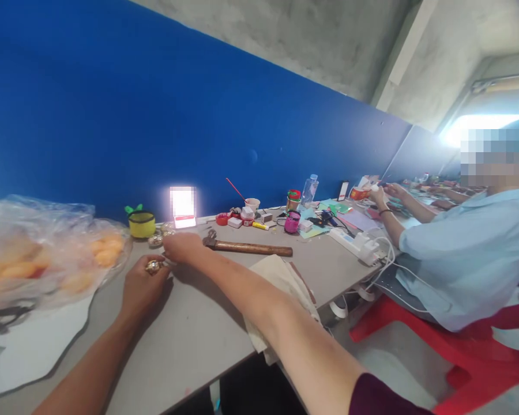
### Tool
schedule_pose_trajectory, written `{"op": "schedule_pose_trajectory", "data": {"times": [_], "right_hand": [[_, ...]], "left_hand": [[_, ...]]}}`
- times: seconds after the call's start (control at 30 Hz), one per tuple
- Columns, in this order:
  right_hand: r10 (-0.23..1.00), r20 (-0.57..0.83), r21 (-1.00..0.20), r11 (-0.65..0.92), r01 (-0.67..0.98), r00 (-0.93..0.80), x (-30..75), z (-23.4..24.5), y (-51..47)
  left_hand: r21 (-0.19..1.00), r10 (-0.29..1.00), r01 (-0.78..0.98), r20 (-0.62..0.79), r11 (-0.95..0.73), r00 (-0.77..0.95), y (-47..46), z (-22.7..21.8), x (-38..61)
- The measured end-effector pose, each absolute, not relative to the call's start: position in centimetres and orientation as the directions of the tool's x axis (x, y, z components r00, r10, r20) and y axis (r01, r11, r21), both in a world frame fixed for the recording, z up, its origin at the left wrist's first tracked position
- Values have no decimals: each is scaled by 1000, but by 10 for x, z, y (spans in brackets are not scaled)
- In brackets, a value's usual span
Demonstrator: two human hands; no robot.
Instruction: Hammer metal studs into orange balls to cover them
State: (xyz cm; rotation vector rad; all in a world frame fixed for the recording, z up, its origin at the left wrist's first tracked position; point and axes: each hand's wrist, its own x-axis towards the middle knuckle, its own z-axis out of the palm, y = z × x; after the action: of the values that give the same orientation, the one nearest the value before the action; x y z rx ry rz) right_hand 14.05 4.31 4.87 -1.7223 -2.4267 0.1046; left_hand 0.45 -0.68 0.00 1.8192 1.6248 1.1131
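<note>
My left hand (143, 288) is closed around a small shiny gold ball (154, 266), which shows between thumb and fingers. Just beyond and to the right, my right hand (184, 248) is low over the table with its fingers curled down; its fingertips are hidden, so I cannot make out what is in them. Another shiny metal ball (154, 241) lies beyond my left hand, beside a yellow pouch with a green tie (142, 225). A hammer with a wooden handle (253, 248) lies right of my right hand.
Clear plastic bags with orange items (106, 249) lie at left. A lit phone (184, 207) stands against the blue partition. Under my right forearm is a beige cloth (281, 274). A power strip (350, 245) and a seated person (471, 248) are at right.
</note>
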Motion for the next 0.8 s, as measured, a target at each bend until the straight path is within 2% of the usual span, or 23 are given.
{"op": "schedule_pose_trajectory", "data": {"times": [0.2, 0.3, 0.37, 0.43, 0.53, 0.67, 0.8], "right_hand": [[949, 121, -206, 311, 928, -292, 147, 50, 40], [932, 186, -357, 359, 862, -311, 159, 52, 28], [924, 236, -524, 382, 761, -301, 172, 48, 17], [941, 225, -721, 335, 607, -252, 186, 38, 5], [980, 70, -922, 134, 362, -187, 205, 20, -10], [990, 3, -999, 8, 34, -140, 214, 9, -22], [983, 0, -994, -20, -108, -184, 209, 12, -27]], "left_hand": [[803, 962, 549, 275, -231, 2, -5, -1, 4], [832, 960, 498, 280, -244, 2, -10, 1, 6], [870, 962, 418, 272, -262, 38, -17, 2, 9], [905, 968, 342, 236, -253, 90, -23, 2, 14], [949, 960, 221, 179, -226, 214, -29, 2, 19], [971, 956, 123, 171, -205, 239, -30, 1, 18], [981, 961, 48, 173, -187, 214, -30, 0, 17]]}}
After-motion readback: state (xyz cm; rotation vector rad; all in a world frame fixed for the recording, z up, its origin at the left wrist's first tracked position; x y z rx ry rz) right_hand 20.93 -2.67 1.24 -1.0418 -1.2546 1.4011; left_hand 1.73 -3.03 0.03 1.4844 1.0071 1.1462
